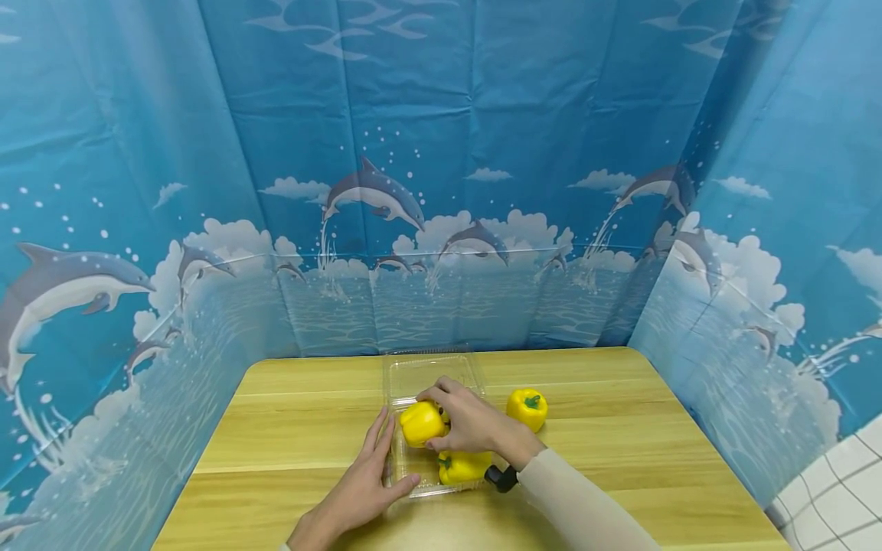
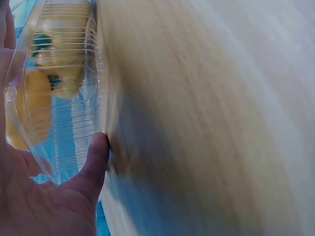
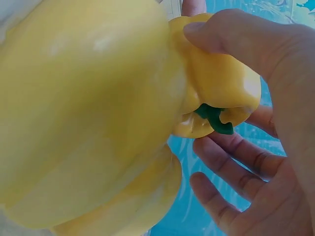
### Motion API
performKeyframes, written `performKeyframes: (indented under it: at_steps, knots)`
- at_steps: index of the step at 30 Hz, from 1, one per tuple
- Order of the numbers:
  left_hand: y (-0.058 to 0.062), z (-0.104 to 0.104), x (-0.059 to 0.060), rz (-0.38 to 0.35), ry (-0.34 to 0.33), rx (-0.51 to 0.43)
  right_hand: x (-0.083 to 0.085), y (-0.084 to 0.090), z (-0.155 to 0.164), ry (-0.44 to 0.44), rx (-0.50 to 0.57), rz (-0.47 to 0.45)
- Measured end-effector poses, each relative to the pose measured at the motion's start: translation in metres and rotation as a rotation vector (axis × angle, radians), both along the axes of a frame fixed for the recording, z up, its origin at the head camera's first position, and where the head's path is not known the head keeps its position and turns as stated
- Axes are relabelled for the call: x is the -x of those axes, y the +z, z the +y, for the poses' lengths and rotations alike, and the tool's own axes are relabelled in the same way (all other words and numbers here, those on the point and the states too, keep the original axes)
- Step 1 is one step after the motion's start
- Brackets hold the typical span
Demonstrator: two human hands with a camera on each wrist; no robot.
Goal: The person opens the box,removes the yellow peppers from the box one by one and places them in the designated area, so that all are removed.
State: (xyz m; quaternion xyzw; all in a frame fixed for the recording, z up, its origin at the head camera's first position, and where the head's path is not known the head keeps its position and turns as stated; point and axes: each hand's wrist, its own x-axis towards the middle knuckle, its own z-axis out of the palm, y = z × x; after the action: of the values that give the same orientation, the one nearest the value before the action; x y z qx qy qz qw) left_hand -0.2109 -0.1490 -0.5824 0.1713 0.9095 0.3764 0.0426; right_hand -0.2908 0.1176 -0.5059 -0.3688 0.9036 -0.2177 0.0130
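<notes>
A clear plastic clamshell box (image 1: 406, 476) lies on the table with its lid (image 1: 430, 375) folded back. My right hand (image 1: 465, 417) grips a yellow bell pepper (image 1: 420, 425) over the box, its thumb on one side and fingers on the other. In the right wrist view, this pepper (image 3: 224, 73) shows its green stem. Another yellow pepper (image 1: 465, 467) lies on its side in the front right of the box. My left hand (image 1: 365, 482) touches the box's left side and front corner, fingers extended. Through the ribbed wall (image 2: 64, 113), the left wrist view shows peppers.
A third yellow pepper (image 1: 527, 410) stands on the wooden table (image 1: 620, 459), right of the box. A small black device (image 1: 501, 478) sits at the right wrist. Behind the table hangs a blue dolphin-print curtain (image 1: 441, 306), which continues along both sides.
</notes>
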Motion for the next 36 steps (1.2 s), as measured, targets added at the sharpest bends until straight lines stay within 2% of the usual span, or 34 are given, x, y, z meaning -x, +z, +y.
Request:
performKeyframes:
  at_steps: [13, 21, 27, 36]
  knots:
    - [-0.002, -0.001, -0.002, -0.011, 0.007, 0.001, -0.007, 0.002, 0.01, -0.007, 0.032, 0.005]
    - [-0.001, -0.002, -0.002, 0.016, 0.006, -0.003, -0.009, 0.007, 0.017, 0.0, 0.06, 0.031]
    - [-0.002, -0.002, -0.003, 0.0, 0.003, -0.024, -0.012, 0.009, 0.021, -0.005, 0.065, 0.044]
    - [-0.005, 0.002, -0.002, -0.007, -0.002, 0.0, -0.018, 0.009, 0.036, -0.013, 0.095, 0.074]
